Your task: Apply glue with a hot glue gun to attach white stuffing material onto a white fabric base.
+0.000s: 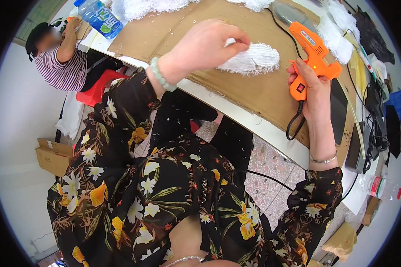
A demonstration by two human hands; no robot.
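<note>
An orange glue gun (315,50) is gripped in my right hand (317,93), its nozzle end pointing up and to the left. A red switch shows on the handle, and a black cord leaves its bottom. My left hand (205,44) hovers over the left end of a white, ribbed, fringed fabric piece (259,60), with thumb and fingertips pinched together. Whatever may be between those fingertips is too small to make out. The fabric piece lies on a brown cardboard sheet (240,91) that covers much of the white table (200,88).
White fluffy pieces (151,8) lie along the far edge and right side. A blue-capped bottle (100,18) stands far left. Black cables and a power strip (360,147) crowd the right, near a clear bottle (383,188). Another person (64,62) sits at the left.
</note>
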